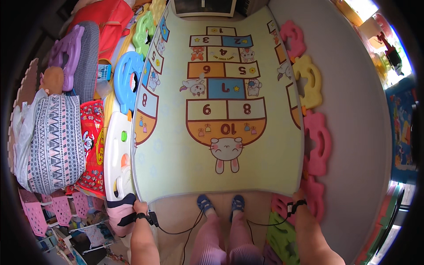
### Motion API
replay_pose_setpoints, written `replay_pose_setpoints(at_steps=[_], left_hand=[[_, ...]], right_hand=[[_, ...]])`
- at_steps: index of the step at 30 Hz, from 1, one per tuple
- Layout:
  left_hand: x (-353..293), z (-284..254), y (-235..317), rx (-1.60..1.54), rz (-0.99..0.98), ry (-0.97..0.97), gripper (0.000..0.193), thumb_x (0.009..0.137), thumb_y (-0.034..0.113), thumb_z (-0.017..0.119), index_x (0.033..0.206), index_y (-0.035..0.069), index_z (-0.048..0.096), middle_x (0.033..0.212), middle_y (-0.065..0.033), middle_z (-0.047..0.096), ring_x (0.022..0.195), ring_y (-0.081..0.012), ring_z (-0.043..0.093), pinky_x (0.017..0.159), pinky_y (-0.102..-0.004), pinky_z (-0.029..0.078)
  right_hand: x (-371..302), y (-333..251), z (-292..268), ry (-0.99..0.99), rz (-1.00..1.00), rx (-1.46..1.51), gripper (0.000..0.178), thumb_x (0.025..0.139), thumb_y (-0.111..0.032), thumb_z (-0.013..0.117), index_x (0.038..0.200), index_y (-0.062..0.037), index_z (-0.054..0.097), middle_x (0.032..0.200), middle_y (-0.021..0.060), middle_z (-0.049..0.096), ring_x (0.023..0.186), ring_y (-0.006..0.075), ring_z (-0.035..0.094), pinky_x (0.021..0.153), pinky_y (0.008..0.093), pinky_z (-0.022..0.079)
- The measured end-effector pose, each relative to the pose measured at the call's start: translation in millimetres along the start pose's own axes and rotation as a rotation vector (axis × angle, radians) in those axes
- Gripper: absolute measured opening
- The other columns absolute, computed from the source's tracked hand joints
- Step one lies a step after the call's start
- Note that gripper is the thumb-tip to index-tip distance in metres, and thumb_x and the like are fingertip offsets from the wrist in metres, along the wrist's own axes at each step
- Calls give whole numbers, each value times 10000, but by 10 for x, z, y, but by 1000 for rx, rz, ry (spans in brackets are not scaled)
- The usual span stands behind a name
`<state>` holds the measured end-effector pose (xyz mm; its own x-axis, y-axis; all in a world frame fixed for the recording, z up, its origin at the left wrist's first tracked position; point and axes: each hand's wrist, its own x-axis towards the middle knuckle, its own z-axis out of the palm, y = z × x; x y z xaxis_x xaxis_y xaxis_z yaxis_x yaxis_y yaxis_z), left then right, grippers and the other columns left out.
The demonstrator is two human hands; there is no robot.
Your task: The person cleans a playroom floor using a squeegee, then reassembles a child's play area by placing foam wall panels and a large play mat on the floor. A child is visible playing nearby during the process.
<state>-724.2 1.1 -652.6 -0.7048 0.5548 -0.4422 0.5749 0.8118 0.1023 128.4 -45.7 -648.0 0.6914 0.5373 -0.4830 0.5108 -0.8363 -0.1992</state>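
A large pale green play mat point(168, 163) with a printed hopscotch pattern and cartoon rabbits stretches away in front of me. Its near edge runs across just beyond my feet. At the near left corner, my left hand point(140, 206) is closed around the mat's edge. My right hand point(299, 195) grips the near right corner, beside the pink fence panels. Both sides of the mat lie against or over the low play fence. Each wrist wears a dark band with a small black device and a cable. The fingertips of both hands are partly hidden.
Pink and yellow fence panels point(316, 141) line the right, by a grey wall point(349, 132). White, blue and green panels point(128, 81) line the left. Beyond them are a patterned bundle point(55, 143), a red bag point(92, 150) and pink baskets point(59, 212). A dark-framed cabinet point(203, 8) stands at the far end.
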Motion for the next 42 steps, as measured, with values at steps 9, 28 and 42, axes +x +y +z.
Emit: replay_pose_setpoints(at_steps=[9, 28, 42], left_hand=[[-46, 129, 94, 97, 33, 114, 186, 786, 134, 671, 914, 1, 690, 904, -235, 688, 874, -417, 667, 783, -475, 529], [447, 14, 487, -55, -44, 39, 215, 744, 113, 622, 904, -5, 703, 897, -243, 687, 887, -416, 662, 794, -446, 522], [51, -537, 540, 95, 59, 148, 208, 822, 71, 528, 899, 11, 712, 927, -261, 672, 916, -433, 646, 801, -481, 519]], right_hand=[[-237, -374, -201, -2, -16, -129, 286, 837, -91, 550, 1077, 65, 544, 1058, 294, 619, 995, 460, 591, 853, 494, 464], [-299, -828, 25, 112, -165, 60, 271, 817, -88, 580, 1056, 36, 547, 984, 279, 614, 942, 448, 599, 806, 495, 468], [-300, -654, -152, 111, -191, -81, 254, 844, -36, 551, 1087, 31, 517, 1073, 286, 596, 1007, 455, 573, 867, 501, 455]])
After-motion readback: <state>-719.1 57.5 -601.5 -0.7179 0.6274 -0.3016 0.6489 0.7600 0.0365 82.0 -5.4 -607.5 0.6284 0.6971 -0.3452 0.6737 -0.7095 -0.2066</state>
